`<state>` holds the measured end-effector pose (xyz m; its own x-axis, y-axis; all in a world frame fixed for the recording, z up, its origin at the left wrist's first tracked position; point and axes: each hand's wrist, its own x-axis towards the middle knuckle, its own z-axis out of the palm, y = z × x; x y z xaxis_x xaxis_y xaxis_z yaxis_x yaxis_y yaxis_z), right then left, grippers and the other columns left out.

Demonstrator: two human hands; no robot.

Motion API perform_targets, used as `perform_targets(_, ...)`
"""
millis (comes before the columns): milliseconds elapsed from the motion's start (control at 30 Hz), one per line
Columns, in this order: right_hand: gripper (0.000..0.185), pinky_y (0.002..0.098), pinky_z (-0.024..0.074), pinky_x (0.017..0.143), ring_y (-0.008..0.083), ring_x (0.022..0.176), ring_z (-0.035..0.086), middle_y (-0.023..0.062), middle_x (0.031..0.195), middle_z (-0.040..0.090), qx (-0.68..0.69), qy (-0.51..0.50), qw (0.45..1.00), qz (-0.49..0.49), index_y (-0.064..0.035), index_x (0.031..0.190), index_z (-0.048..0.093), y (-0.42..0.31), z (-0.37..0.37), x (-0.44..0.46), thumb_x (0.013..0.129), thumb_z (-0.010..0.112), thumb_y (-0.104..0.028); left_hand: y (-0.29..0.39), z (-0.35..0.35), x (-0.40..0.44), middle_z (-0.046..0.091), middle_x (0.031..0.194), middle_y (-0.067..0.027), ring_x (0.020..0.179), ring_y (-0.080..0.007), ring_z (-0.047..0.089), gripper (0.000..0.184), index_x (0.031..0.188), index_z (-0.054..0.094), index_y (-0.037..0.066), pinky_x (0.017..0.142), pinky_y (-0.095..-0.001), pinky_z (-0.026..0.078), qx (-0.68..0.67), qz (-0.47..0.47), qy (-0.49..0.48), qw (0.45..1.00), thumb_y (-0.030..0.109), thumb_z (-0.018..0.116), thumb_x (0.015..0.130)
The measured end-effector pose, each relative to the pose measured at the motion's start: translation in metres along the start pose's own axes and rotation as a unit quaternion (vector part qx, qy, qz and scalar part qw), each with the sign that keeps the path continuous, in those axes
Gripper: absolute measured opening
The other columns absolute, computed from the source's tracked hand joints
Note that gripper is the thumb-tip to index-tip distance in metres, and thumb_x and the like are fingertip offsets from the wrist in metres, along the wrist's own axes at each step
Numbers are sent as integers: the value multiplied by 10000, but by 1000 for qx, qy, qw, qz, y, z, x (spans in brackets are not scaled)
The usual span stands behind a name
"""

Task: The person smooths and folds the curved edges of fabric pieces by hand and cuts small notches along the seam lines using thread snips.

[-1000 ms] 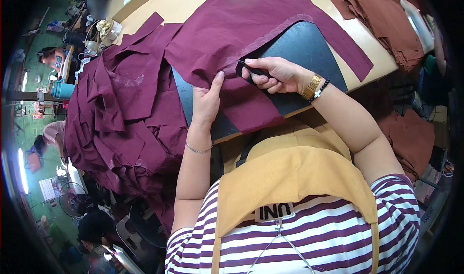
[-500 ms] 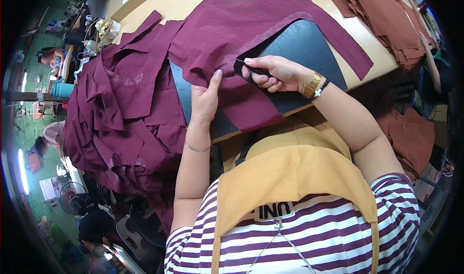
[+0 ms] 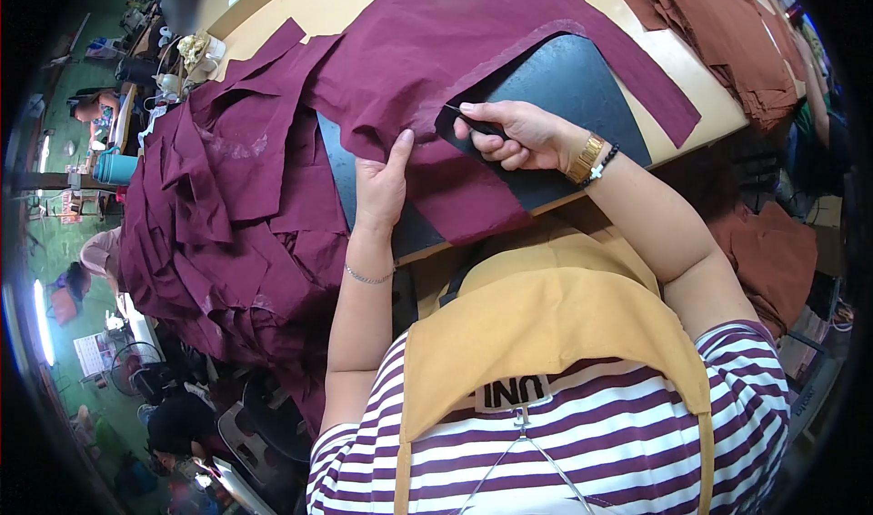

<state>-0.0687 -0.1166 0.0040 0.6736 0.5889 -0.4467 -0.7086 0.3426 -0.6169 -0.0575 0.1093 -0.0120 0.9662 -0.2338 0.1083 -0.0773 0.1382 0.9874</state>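
Maroon fabric lies spread over a dark board on the table. My left hand grips a fold of it near the board's left part, thumb on top and the other fingers hidden under the cloth. My right hand is closed around a small black-handled tool. A thin metal tip sticks out past the thumb and meets the fabric's curved edge. One strip of the cloth hangs over the board's front edge between my hands.
Heaped maroon pieces drape off the table's left side. Brown fabric is stacked at the back right, with more below it. A cardboard box stands at the back left. Other people are at the left and far right.
My left hand has shifted slightly left with the fabric in it. My right hand has moved slightly up. At the far right, another person's arm has moved.
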Motion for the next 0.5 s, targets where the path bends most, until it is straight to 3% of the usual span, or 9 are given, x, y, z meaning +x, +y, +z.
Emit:
perform_targets(100,347,145,251,374,20,493,295,-51,651,377,13,28,1000,-4,-57,1058,528,0,-1,-25,1016,444,-391,11,-13,-15,597,1215,-60,1086,-146,553,383,1263,526,-42,948,-294,429,61,-44,17,997,97,628,921)
perform_targets(167,352,146,254,382,21,497,301,-48,662,384,15,54,998,-43,-59,1075,528,-3,-17,-47,1015,444,-395,32,-40,-34,583,1242,-86,1134,-171,536,403,1272,524,-49,1005,-311,393,140,-130,-16,982,82,638,908)
perform_targets(233,360,146,260,397,20,505,311,-44,677,397,21,113,990,-88,-58,1106,526,-7,-32,-72,1012,446,-396,50,-57,-49,483,1343,-136,1221,-208,463,627,1383,362,-45,1041,-337,363,215,-57,69,973,123,692,877)
perform_targets(267,355,147,271,402,22,509,325,-41,681,408,20,143,982,-119,-60,1112,527,-10,-40,-82,1010,450,-391,50,-79,-48,466,1334,-143,1242,-230,443,694,1386,328,-21,1048,-348,354,397,-18,141,907,136,734,846)
perform_targets(300,354,148,276,403,24,510,332,-38,683,413,39,156,977,-139,-60,1112,527,-12,-49,-90,1008,455,-391,54,-85,-44,496,1274,-144,1201,-244,477,681,1356,357,-21,1037,-355,363,293,9,195,936,125,757,825)
perform_targets(333,353,149,280,404,25,510,339,-36,685,418,59,167,971,-160,-61,1112,527,-14,-58,-93,1006,459,-390,62,-87,-33,500,1264,-163,1143,-248,513,649,1347,383,-3,996,-370,399,446,159,232,850,97,753,823)
perform_targets(367,346,152,290,408,34,517,350,-31,690,423,90,167,967,-171,-63,1115,528,-15,-67,-94,1003,468,-385,67,-78,-18,560,1216,-159,1090,-257,553,496,1263,500,-4,964,-379,419,448,250,251,821,89,732,834)
perform_targets(467,333,152,293,410,40,524,356,-28,692,429,182,143,961,-151,-65,1116,529,-14,-75,-84,999,479,-373,87,-18,30,666,1022,-118,998,-278,623,203,1020,660,23,883,-368,465,469,293,58,832,114,698,843)
perform_targets(500,326,151,295,412,43,531,360,-27,699,439,193,144,961,-139,-67,1112,533,-13,-72,-79,997,486,-368,77,3,46,665,1039,-131,965,-303,636,202,1027,668,65,847,-381,488,486,302,-25,820,124,695,835)
